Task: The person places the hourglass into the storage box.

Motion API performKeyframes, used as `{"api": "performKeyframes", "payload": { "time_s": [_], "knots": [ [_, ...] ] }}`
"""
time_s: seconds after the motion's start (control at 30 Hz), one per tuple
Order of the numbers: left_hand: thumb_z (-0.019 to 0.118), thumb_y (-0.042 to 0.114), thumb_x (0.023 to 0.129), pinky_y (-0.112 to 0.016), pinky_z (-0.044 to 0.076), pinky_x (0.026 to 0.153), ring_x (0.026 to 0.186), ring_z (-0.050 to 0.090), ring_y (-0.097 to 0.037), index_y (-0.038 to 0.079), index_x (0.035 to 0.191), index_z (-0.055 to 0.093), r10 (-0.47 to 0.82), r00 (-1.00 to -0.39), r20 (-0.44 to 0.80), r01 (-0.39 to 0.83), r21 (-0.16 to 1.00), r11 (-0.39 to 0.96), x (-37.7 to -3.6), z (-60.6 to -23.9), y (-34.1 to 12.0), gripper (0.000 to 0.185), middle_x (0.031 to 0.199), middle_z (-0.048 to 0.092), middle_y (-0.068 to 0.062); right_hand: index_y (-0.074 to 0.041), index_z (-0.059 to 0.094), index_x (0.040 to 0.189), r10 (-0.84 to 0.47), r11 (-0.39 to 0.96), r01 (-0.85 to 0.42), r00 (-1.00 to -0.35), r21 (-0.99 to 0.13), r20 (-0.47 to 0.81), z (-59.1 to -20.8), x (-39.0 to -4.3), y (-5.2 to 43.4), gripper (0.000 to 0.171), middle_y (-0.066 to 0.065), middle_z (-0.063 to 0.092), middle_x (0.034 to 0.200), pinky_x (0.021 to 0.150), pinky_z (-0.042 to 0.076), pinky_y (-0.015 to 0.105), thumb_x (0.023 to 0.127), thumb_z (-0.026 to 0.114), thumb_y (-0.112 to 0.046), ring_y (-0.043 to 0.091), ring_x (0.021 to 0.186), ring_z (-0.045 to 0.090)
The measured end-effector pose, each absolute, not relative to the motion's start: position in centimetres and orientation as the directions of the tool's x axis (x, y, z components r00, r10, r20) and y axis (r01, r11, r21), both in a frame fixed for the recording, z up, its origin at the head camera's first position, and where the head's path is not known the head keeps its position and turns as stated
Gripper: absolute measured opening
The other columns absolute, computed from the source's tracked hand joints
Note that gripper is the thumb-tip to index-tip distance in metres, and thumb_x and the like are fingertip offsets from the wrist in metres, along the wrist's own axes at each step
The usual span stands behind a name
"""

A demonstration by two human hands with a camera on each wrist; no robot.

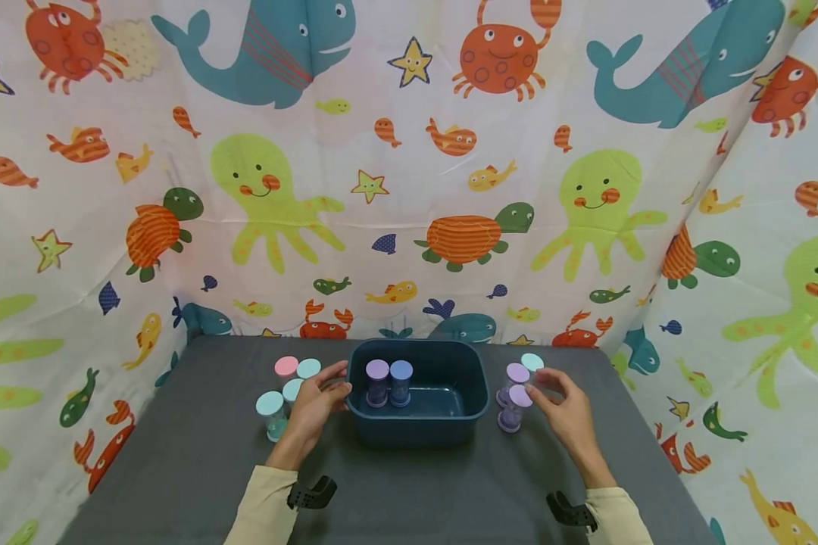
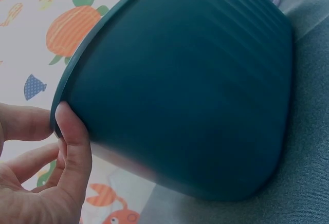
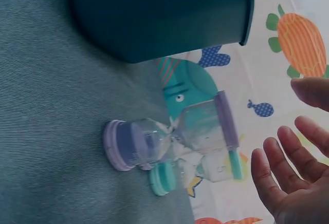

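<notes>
- The left hand point(image 1: 311, 412) rests against the left end of a dark teal tub point(image 1: 419, 428) standing on the grey table point(image 1: 177, 454); the left wrist view shows its thumb point(image 2: 74, 147) laid against the tub's point(image 2: 195, 90) rim and outer wall, the other fingers loosely bent behind it. It touches the tub rather than clasping anything.
- Inside the tub, just right of that hand's fingertips, stand two sand timers side by side: one with a lilac cap point(image 1: 377, 371) and one with a blue cap point(image 1: 401, 372).
- Just left of and beyond the left hand sits a cluster of timers: a pink-capped one point(image 1: 286, 366) farthest off, a pale teal one point(image 1: 308, 369) beside it, another teal one point(image 1: 291, 390) partly hidden by the hand, and a light blue one point(image 1: 270, 405) nearest its wrist side.
- The right hand point(image 1: 566, 412) hovers open, fingers relaxed and spread, holding nothing; in the right wrist view its fingers point(image 3: 280, 178) stand apart from the timers.
- Just left of its fingertips stands a purple-capped timer point(image 1: 514, 409), with another purple one point(image 1: 516, 375) and a teal-capped one point(image 1: 532, 362) a little beyond. In the right wrist view the purple timer point(image 3: 169, 136) and the teal timer point(image 3: 198, 170) stand close together, between the palm and the tub.
</notes>
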State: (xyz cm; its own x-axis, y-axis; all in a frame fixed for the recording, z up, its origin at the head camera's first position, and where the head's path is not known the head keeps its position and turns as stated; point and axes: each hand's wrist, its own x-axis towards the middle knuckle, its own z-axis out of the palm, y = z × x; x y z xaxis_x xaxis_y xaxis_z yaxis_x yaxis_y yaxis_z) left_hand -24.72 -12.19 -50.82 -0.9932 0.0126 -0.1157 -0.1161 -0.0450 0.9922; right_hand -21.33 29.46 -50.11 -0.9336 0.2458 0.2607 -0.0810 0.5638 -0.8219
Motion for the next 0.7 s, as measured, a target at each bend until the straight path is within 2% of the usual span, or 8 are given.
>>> {"api": "performKeyframes", "payload": {
  "time_s": [0.13, 0.23, 0.3, 0.47, 0.57, 0.6, 0.7],
  "knots": [
    [0.062, 0.006, 0.093, -0.025, 0.055, 0.069, 0.087, 0.061, -0.016, 0.008, 0.14, 0.053, 0.018, -0.994, -0.11, -0.111, 0.993, -0.048, -24.7, -50.7, -12.2, 0.048, 0.137, 0.051, -0.02, -0.008, 0.057, 0.13, 0.249, 0.558, -0.046, -0.943, -0.829, 0.22, -50.8, -21.0, 29.4, 0.053, 0.014, 0.062, 0.127, 0.08, 0.043, 0.003, 0.088, 0.073, -0.035, 0.019, 0.114, 0.058],
    [0.062, 0.006, 0.093, -0.025, 0.055, 0.068, 0.089, 0.061, -0.017, 0.007, 0.14, 0.053, 0.018, -0.994, -0.106, -0.107, 0.993, -0.054, -24.7, -50.6, -12.1, 0.048, 0.137, 0.051, -0.021, -0.007, 0.054, 0.132, 0.243, 0.548, -0.037, -0.949, -0.835, 0.202, -51.4, -20.8, 29.3, 0.057, 0.016, 0.06, 0.131, 0.08, 0.042, 0.003, 0.087, 0.074, -0.035, 0.029, 0.119, 0.057],
    [0.063, 0.006, 0.093, -0.024, 0.055, 0.068, 0.09, 0.061, -0.017, 0.007, 0.14, 0.053, 0.022, -0.994, -0.107, -0.108, 0.992, -0.06, -24.7, -50.6, -12.1, 0.048, 0.137, 0.051, -0.021, -0.006, 0.054, 0.133, 0.249, 0.536, -0.034, -0.949, -0.844, 0.196, -51.7, -20.8, 29.2, 0.058, 0.017, 0.059, 0.132, 0.081, 0.042, 0.003, 0.086, 0.075, -0.033, 0.031, 0.121, 0.056],
    [0.063, 0.005, 0.093, -0.024, 0.054, 0.068, 0.085, 0.06, -0.012, 0.007, 0.14, 0.053, 0.025, -0.993, -0.112, -0.113, 0.992, -0.054, -24.7, -50.6, -12.1, 0.048, 0.137, 0.051, -0.021, -0.004, 0.054, 0.133, 0.262, 0.508, -0.027, -0.947, -0.861, 0.185, -52.5, -20.7, 29.2, 0.059, 0.017, 0.059, 0.133, 0.085, 0.047, 0.009, 0.085, 0.077, -0.028, 0.025, 0.119, 0.055],
    [0.062, 0.006, 0.093, -0.025, 0.055, 0.069, 0.086, 0.06, -0.013, 0.008, 0.14, 0.054, 0.019, -0.993, -0.118, -0.119, 0.992, -0.047, -24.7, -50.6, -12.1, 0.047, 0.137, 0.052, -0.019, -0.004, 0.054, 0.133, 0.263, 0.503, -0.025, -0.948, -0.864, 0.181, -53.0, -20.8, 29.2, 0.06, 0.016, 0.06, 0.132, 0.087, 0.049, 0.013, 0.085, 0.078, -0.028, 0.006, 0.11, 0.055],
    [0.062, 0.006, 0.093, -0.025, 0.055, 0.069, 0.087, 0.06, -0.013, 0.008, 0.14, 0.053, 0.019, -0.993, -0.118, -0.119, 0.992, -0.044, -24.7, -50.7, -12.1, 0.047, 0.137, 0.051, -0.019, -0.004, 0.054, 0.133, 0.262, 0.5, -0.025, -0.948, -0.866, 0.179, -53.2, -20.8, 29.2, 0.06, 0.016, 0.06, 0.131, 0.086, 0.049, 0.012, 0.084, 0.078, -0.028, 0.003, 0.109, 0.055],
    [0.061, 0.007, 0.094, -0.025, 0.055, 0.07, 0.09, 0.06, -0.015, 0.008, 0.141, 0.052, 0.019, -0.993, -0.117, -0.118, 0.992, -0.035, -24.7, -50.7, -12.1, 0.048, 0.139, 0.051, -0.019, -0.005, 0.053, 0.134, 0.258, 0.495, -0.018, -0.952, -0.869, 0.166, -53.7, -20.8, 29.1, 0.06, 0.015, 0.06, 0.131, 0.086, 0.048, 0.011, 0.084, 0.078, -0.028, 0.004, 0.109, 0.056]
  ]
}}
